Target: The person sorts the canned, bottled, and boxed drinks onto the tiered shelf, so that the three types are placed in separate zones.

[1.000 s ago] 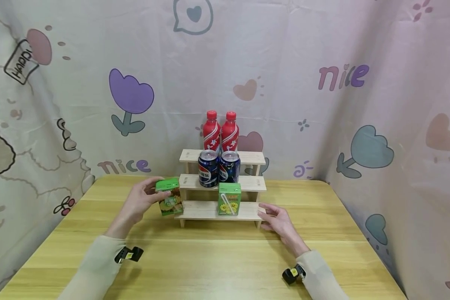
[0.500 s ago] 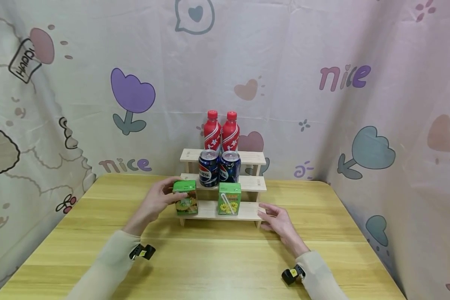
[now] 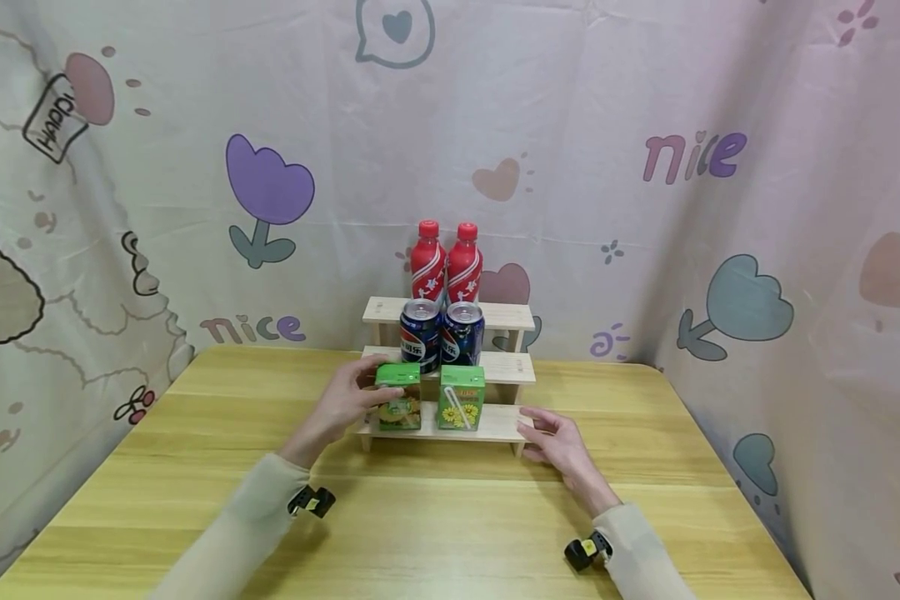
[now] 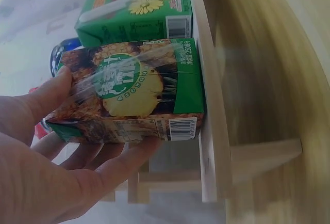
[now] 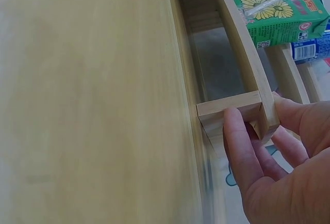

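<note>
My left hand (image 3: 345, 402) holds a green juice carton (image 4: 134, 87) with a pineapple picture, thumb on its front and fingers along its side. The carton stands upright at the left of the bottom step of a wooden three-step display shelf (image 3: 506, 423). Beside it, a small gap away, is a second green drink carton (image 3: 461, 400) with yellow flowers and a straw. My right hand (image 3: 562, 450) grips the right end of the bottom step; in the right wrist view its thumb and fingers (image 5: 240, 141) are around the board's end and leg.
Two blue soda cans (image 3: 462, 335) stand on the middle step. Two red bottles (image 3: 465, 265) stand on the top step. The shelf is on a wooden table (image 3: 450, 525), with a printed curtain (image 3: 570, 100) behind and at both sides.
My left hand has moved right with the pineapple carton, from beside the shelf's left end to over the bottom step, close to the flower carton. My right hand has stayed in place.
</note>
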`<state>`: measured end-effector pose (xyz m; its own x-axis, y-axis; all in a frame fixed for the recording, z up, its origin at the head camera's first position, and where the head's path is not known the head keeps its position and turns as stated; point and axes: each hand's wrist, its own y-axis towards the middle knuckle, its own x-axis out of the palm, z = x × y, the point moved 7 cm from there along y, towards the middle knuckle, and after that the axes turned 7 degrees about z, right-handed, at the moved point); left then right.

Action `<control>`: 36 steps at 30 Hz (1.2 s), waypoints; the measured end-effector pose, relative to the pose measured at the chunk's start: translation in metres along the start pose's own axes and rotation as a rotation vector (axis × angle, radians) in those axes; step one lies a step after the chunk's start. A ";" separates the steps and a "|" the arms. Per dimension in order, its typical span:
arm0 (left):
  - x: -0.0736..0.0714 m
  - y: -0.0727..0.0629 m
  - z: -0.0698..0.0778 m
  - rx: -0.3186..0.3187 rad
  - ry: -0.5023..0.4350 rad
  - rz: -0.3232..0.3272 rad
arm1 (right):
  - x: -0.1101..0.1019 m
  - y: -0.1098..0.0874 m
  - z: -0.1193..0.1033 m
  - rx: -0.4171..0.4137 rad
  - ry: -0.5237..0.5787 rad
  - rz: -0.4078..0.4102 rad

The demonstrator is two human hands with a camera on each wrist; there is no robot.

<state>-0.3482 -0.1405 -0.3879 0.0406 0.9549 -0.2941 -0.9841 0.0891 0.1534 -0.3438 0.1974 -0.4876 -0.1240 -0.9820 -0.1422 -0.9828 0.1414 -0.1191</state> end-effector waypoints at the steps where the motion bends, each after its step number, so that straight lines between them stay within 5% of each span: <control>1: 0.002 0.000 0.001 -0.002 0.000 -0.004 | 0.000 0.000 0.000 0.002 -0.001 0.000; 15: 0.020 0.008 0.007 0.032 0.049 0.005 | -0.001 0.001 -0.001 0.009 0.005 0.004; 23: 0.022 0.010 0.004 0.002 0.021 -0.006 | 0.000 0.000 0.001 0.020 0.001 -0.003; 36: 0.022 0.011 0.005 0.037 0.024 -0.038 | -0.001 0.001 0.002 0.018 -0.002 -0.007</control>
<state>-0.3576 -0.1172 -0.3881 0.0734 0.9436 -0.3227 -0.9749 0.1360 0.1761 -0.3443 0.1985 -0.4899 -0.1170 -0.9827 -0.1436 -0.9810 0.1369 -0.1377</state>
